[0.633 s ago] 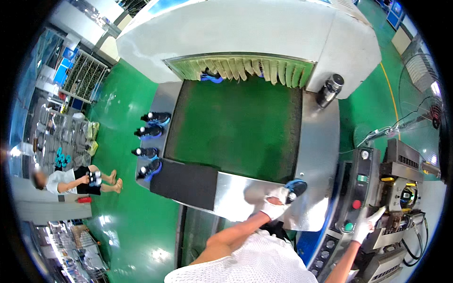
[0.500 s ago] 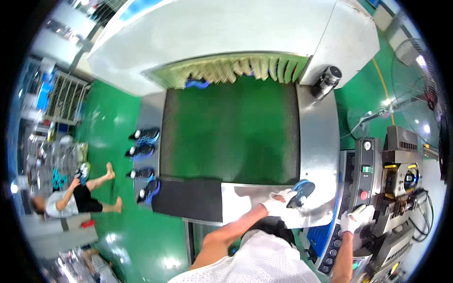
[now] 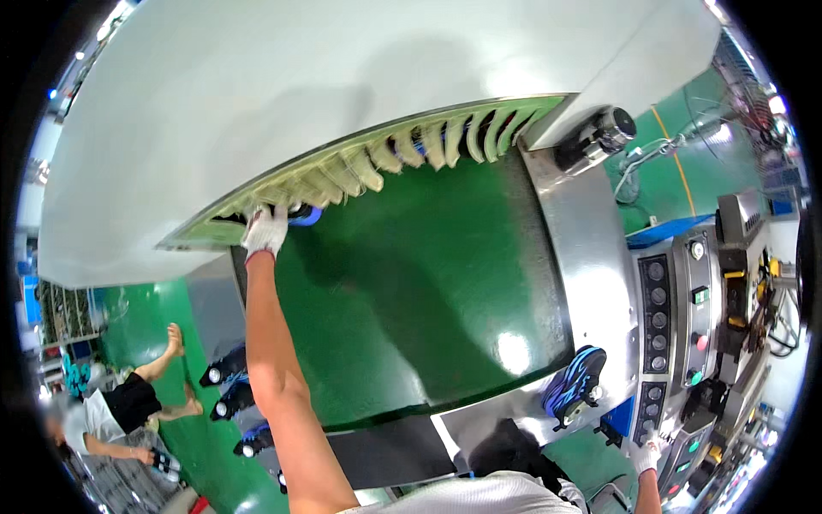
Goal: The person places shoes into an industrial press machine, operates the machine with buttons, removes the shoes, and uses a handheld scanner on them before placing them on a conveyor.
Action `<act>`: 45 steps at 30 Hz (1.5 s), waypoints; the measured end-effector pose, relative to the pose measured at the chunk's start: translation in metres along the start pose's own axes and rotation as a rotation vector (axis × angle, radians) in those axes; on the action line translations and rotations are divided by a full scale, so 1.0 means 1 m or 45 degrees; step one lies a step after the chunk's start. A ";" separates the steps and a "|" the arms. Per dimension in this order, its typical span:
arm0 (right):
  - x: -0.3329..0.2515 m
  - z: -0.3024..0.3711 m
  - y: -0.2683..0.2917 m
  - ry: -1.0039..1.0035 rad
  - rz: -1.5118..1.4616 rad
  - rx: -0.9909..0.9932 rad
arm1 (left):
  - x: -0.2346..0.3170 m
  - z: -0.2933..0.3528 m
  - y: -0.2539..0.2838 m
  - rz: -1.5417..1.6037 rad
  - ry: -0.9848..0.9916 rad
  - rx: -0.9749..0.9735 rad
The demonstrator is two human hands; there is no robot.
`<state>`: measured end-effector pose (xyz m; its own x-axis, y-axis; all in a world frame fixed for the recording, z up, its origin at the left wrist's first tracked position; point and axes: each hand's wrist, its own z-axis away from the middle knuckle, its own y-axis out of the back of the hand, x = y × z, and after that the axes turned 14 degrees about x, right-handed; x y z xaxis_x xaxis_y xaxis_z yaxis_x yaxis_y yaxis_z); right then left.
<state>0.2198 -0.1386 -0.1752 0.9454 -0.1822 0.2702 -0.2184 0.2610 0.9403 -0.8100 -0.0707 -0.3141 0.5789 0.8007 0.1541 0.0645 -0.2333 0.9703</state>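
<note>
My left hand, in a white glove, reaches far across the green belt to the strip curtain of the large white machine. Its fingers look spread, with their tips partly hidden at the strips. Just right of them, and seemingly touching, is a blue-soled shoe half under the curtain. My right hand, also gloved, is low at the right beside the control panel; its fingers are too small and blurred to read. A black and blue shoe stands on the metal ledge at the near right corner.
Several dark shoes line the left ledge, partly behind my left forearm. A dark flask lies on the right ledge near the machine. A black mat covers part of the front edge. A seated person is at the far left.
My left hand has left the shoe at the near right and stretched forward and left to the curtain. My right hand has moved down, nearer my body. The view has shifted and turned.
</note>
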 end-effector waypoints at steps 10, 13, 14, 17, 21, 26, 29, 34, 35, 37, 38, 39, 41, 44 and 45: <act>-0.079 0.065 0.031 -0.029 -0.351 -0.376 | 0.039 0.189 0.053 0.538 -0.211 0.201; -0.128 0.066 0.050 0.110 -0.563 -0.394 | 0.074 0.267 0.067 0.588 -0.254 -0.075; -0.143 0.067 0.057 0.187 -0.635 -0.403 | 0.092 0.290 0.082 0.617 -0.301 -0.115; -0.193 0.072 0.121 0.306 -0.865 -0.622 | 0.154 0.357 0.133 0.815 -0.500 -0.257; -0.217 0.081 0.073 1.086 -1.042 0.184 | 0.276 0.462 0.207 1.020 -0.933 -0.520; -0.159 0.062 0.086 0.368 -1.470 0.317 | 0.421 0.527 0.304 1.276 -1.614 -0.673; -0.060 0.062 0.089 -0.013 -1.747 -0.013 | 0.492 0.579 0.357 1.607 -1.737 -0.740; 0.113 0.141 0.112 -0.619 -2.337 0.167 | 0.595 0.653 0.480 2.040 -2.401 -0.688; 0.116 0.137 0.124 -0.567 -2.688 0.362 | 0.595 0.645 0.505 1.977 -2.452 -0.713; 0.149 0.141 0.129 -0.551 -3.090 0.380 | 0.604 0.673 0.511 1.850 -2.570 -0.936; 0.169 0.149 0.134 -0.748 -3.023 0.264 | 0.607 0.692 0.509 1.762 -2.633 -1.039; 0.184 0.152 0.123 -0.783 -2.960 0.338 | 0.611 0.707 0.509 1.705 -2.679 -1.107; 0.213 0.158 0.108 -0.874 -2.910 0.400 | 0.624 0.735 0.510 1.630 -2.717 -1.214; 0.247 0.165 0.097 -0.993 -2.944 0.441 | 0.643 0.764 0.510 1.571 -2.741 -1.292; 0.257 0.166 0.095 -1.010 -2.950 0.496 | 0.649 0.770 0.510 1.557 -2.744 -1.317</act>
<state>0.4020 -0.3178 0.0176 -0.5432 0.0252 -0.8393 0.4374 -0.8447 -0.3084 0.2242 -0.0951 0.1374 -0.2887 -0.6885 0.6653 -0.4575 0.7096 0.5358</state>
